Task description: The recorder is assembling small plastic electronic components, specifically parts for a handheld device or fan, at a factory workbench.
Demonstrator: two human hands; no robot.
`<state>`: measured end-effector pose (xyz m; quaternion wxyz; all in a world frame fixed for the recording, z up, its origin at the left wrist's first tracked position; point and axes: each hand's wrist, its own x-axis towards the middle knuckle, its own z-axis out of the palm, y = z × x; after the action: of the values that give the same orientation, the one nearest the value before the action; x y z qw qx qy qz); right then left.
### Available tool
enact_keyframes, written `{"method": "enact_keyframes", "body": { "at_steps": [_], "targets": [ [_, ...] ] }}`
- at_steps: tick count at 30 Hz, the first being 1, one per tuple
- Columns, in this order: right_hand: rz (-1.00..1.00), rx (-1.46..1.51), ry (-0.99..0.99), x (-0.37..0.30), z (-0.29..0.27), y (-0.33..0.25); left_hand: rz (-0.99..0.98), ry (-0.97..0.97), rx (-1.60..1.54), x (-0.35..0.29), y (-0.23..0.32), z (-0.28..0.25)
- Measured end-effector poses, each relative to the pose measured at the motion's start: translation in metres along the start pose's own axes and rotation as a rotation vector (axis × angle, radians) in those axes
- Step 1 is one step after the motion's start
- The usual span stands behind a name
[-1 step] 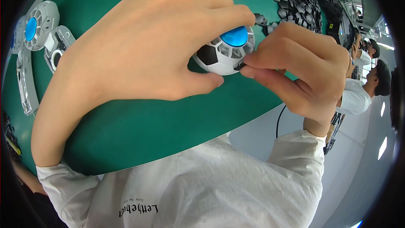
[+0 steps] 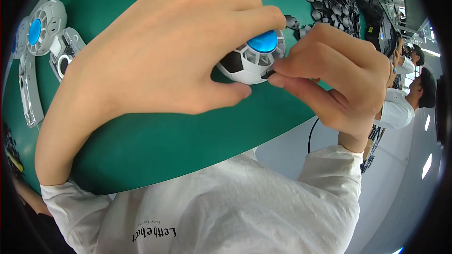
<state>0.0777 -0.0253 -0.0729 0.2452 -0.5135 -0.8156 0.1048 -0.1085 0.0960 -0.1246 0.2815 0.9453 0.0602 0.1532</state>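
Observation:
On the green table lies a round white fan housing point(image 2: 252, 69) with a football pattern, slots around a shiny blue centre point(image 2: 263, 42) and a black panel point(image 2: 232, 62). My left hand point(image 2: 188, 47) is curved over it, fingers across its far side and thumb by its near left edge, hiding much of it. At the housing's right edge my right hand point(image 2: 339, 73) is closed, thumb and forefinger pinching a small black piece point(image 2: 268, 74) against the white rim. Most of that piece is covered by the fingertips.
Loose black panels point(image 2: 332, 4) are heaped at the far right, a few strays near my right hand. At the left lie another white housing with a blue centre point(image 2: 47, 27) and white handle-like parts point(image 2: 30, 91). The green table's edge point(image 2: 212, 163) curves before me. People point(image 2: 400, 106) sit at right.

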Motion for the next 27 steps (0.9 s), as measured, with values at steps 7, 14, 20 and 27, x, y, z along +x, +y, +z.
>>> {"method": "enact_keyframes", "body": {
  "at_steps": [7,14,20,27],
  "targets": [
    [0.425,0.217,-0.003,0.006,0.004,0.009,-0.031,0.005,-0.025,0.009,0.003,-0.001],
    [0.588,0.665,-0.193,0.006,0.018,0.031,-0.033,0.004,-0.042,0.005,0.0,0.002],
    [0.656,0.663,-0.159,0.012,0.021,0.009,-0.062,-0.009,-0.044,-0.002,-0.001,0.01],
    [0.581,0.701,-0.248,0.017,0.018,0.038,-0.086,-0.066,0.007,0.0,-0.009,0.007]
  ]
}}
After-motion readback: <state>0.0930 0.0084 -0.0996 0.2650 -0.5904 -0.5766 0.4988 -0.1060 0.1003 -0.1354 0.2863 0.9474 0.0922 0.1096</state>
